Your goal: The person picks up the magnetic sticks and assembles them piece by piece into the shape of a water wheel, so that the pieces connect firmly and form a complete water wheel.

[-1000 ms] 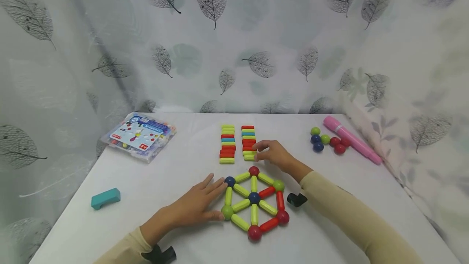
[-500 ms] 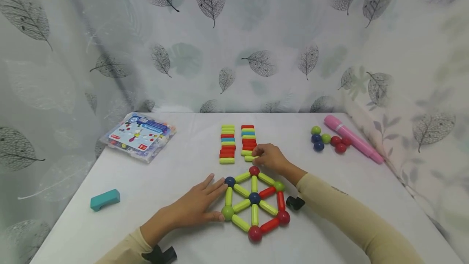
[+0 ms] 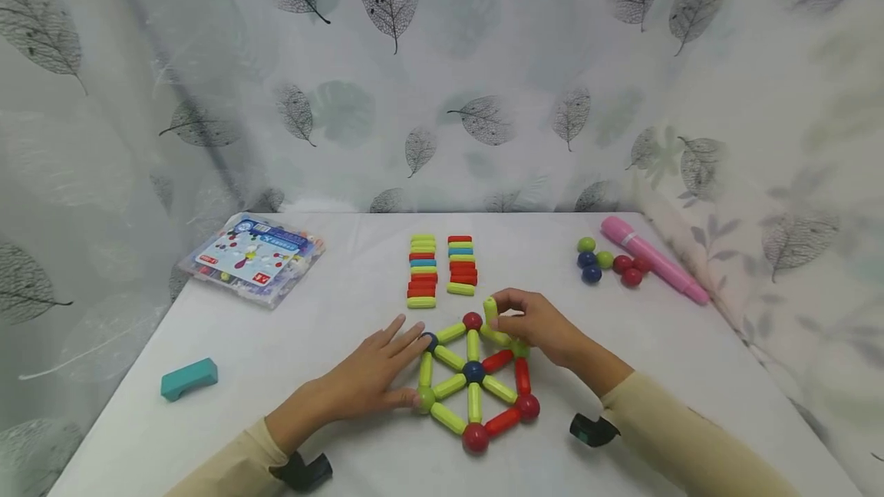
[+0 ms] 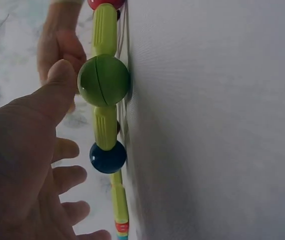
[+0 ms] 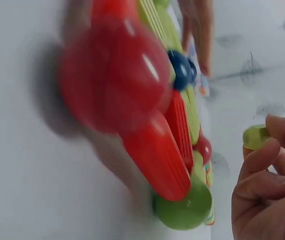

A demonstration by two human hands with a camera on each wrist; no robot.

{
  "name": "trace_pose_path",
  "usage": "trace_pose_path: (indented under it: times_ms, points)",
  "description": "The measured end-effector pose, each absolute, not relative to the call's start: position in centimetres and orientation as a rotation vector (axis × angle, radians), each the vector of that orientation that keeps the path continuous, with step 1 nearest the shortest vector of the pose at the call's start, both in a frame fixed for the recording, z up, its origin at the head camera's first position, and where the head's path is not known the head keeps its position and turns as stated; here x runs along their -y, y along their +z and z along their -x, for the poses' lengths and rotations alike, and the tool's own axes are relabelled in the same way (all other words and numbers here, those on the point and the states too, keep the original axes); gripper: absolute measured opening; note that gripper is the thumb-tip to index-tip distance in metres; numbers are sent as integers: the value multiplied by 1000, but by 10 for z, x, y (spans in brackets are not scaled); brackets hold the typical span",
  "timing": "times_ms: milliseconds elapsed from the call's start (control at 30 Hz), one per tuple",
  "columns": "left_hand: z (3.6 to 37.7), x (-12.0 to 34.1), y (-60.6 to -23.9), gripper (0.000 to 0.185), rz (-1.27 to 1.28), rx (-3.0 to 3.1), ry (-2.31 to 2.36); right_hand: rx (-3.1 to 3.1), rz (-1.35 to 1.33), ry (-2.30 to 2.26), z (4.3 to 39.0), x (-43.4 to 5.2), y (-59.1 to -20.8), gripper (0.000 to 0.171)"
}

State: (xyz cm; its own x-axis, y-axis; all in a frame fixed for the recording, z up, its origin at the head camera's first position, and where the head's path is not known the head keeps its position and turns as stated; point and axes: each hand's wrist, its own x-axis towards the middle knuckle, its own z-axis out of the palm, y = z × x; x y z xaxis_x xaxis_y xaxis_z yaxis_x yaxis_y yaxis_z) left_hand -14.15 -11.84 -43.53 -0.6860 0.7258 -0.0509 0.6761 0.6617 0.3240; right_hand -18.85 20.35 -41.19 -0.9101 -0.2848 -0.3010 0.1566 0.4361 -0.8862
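Note:
A flat hexagon of magnetic rods and balls lies on the table, spokes meeting at a blue centre ball (image 3: pixel 473 372). My left hand (image 3: pixel 366 374) rests at its left side, fingers spread. Its fingertips are at the blue corner ball and its thumb at the green corner ball (image 4: pixel 104 80). Between thumb and fingers, my right hand (image 3: pixel 545 328) pinches a yellow-green magnetic rod (image 3: pixel 490 311), held roughly upright over the hexagon's upper right edge. In the right wrist view one end of that rod (image 5: pixel 255 137) sticks out of the pinch. My right hand partly covers the upper right green ball (image 3: pixel 519 349).
Behind the hexagon lie a left row of coloured rods (image 3: pixel 422 271) and a right row (image 3: pixel 462 265). Several loose balls (image 3: pixel 604 260) and a pink marker (image 3: pixel 652 258) lie back right. A plastic box (image 3: pixel 252 258) stands back left, a teal block (image 3: pixel 189 379) front left.
My right hand has taken the nearest yellow-green rod from the right row, brought it toward me over the hexagon and tipped it upright. The left hand stays in place.

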Motion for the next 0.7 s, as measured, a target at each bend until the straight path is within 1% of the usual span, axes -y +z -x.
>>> trace_pose_path:
  times_ms: [133,300,467,700]
  points:
    - [144,116,-433,88,-1195,-2703,269,-2362,260,-1383,163,-196,-415,33]
    - [144,114,-432,88,-1224,-2671,164,-2428,391,-1300,147,-183,-421,29]
    - [144,113,-435,89,-1223,-2673,164,-2487,453,-1253,143,-177,-422,25]
    - [144,116,-436,90,-1215,-2676,202,-2555,511,-1181,143,-175,-422,26]
